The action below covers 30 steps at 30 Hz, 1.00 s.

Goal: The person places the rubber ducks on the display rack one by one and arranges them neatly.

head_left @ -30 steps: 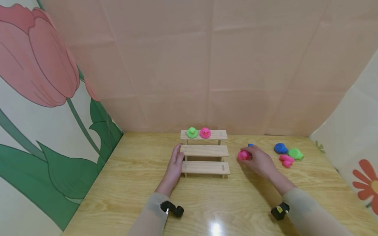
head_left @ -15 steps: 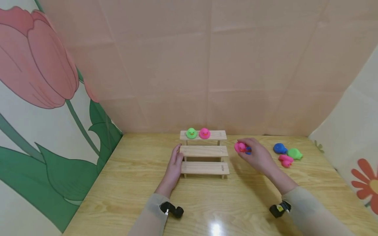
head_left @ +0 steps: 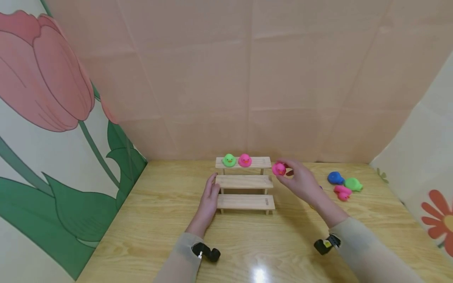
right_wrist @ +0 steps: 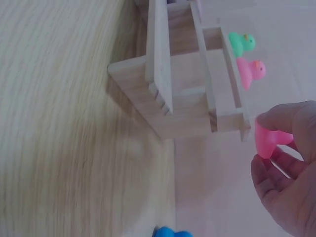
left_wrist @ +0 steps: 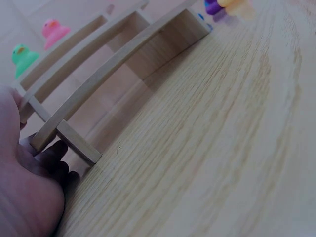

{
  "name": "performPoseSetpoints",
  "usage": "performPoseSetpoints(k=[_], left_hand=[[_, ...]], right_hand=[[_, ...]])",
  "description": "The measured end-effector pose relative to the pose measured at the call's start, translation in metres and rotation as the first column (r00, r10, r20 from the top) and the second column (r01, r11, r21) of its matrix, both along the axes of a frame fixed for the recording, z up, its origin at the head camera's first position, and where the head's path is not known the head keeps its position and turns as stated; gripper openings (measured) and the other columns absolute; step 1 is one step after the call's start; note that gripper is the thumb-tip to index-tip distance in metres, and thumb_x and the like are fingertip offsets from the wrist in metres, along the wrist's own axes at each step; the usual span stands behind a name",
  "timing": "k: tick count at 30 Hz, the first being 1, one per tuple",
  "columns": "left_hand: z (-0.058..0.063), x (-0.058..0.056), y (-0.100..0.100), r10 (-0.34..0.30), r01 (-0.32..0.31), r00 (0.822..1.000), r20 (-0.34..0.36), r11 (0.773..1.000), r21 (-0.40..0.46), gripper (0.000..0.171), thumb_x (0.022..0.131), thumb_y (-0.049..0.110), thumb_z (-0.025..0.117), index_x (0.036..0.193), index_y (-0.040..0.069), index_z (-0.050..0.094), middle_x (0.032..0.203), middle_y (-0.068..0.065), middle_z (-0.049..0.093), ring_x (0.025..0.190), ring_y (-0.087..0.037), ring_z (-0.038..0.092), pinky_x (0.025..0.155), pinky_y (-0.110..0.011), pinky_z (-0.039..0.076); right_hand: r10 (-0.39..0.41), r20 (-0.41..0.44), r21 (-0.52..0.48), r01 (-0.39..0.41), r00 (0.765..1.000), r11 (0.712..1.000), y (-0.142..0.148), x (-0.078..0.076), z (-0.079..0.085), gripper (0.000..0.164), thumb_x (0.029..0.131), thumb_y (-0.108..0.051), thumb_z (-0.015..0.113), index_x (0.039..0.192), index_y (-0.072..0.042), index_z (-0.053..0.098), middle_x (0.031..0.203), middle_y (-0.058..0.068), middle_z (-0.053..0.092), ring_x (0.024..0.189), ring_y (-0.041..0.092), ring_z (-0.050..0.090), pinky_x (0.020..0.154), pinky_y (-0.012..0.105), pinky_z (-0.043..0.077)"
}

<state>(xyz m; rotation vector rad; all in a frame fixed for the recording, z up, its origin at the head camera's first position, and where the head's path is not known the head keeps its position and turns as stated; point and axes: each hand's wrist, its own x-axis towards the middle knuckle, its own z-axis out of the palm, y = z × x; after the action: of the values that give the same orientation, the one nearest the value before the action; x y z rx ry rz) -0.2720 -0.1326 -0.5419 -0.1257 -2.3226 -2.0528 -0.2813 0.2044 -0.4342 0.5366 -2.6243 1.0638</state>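
One pink duck (head_left: 278,169) has moved left, pinched in the right hand (head_left: 301,182).

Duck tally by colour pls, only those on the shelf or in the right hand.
Green: 1 (green duck on the shelf)
Pink: 2 (shelf's pink duck, held pink duck in the right hand)
Total: 3
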Motion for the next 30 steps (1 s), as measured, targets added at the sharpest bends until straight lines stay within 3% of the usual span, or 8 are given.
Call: performPoseSetpoints(k=[11, 20, 30], left_hand=[[0.0, -0.001, 0.0, 0.007, -0.007, 1.0, 0.001, 1.0, 0.004, 0.05, 0.118, 0.055, 0.043, 0.167, 0.047, 0.038, 0.176, -0.01, 0.038, 0.163, -0.036, 0.03, 0.133, -0.062, 0.02], [-0.001, 0.0, -0.001, 0.0, 0.0, 1.0, 0.01, 1.0, 0.002, 0.051, 0.118, 0.055, 0.042, 0.168, 0.047, 0.037, 0.177, -0.009, 0.036, 0.163, -0.035, 0.031, 0.132, -0.062, 0.021], [0.001, 0.001, -0.001, -0.006, 0.006, 1.0, 0.015, 1.0, 0.0, 0.051, 0.118, 0.055, 0.041, 0.168, 0.048, 0.036, 0.177, -0.009, 0.036, 0.163, -0.035, 0.032, 0.132, -0.062, 0.022]], right_hand=[[0.015, 0.026, -0.028, -0.015, 1.0, 1.0, -0.02, -0.01, 0.006, 0.057, 0.102, -0.006, 0.08, 0.154, 0.002, 0.059, 0.143, 0.024, 0.065, 0.128, 0.04, 0.062, 0.103, 0.06, 0.057], [0.019, 0.01, -0.05, -0.018, 1.0, 0.999, -0.035, -0.027, 0.002, 0.051, 0.104, -0.016, 0.08, 0.15, 0.002, 0.063, 0.14, 0.022, 0.068, 0.129, 0.04, 0.062, 0.11, 0.059, 0.053], [0.005, 0.054, -0.06, -0.002, 0.999, 0.998, -0.046, -0.035, 0.001, 0.052, 0.106, -0.015, 0.078, 0.152, -0.001, 0.061, 0.145, 0.025, 0.063, 0.13, 0.043, 0.062, 0.11, 0.06, 0.053]])
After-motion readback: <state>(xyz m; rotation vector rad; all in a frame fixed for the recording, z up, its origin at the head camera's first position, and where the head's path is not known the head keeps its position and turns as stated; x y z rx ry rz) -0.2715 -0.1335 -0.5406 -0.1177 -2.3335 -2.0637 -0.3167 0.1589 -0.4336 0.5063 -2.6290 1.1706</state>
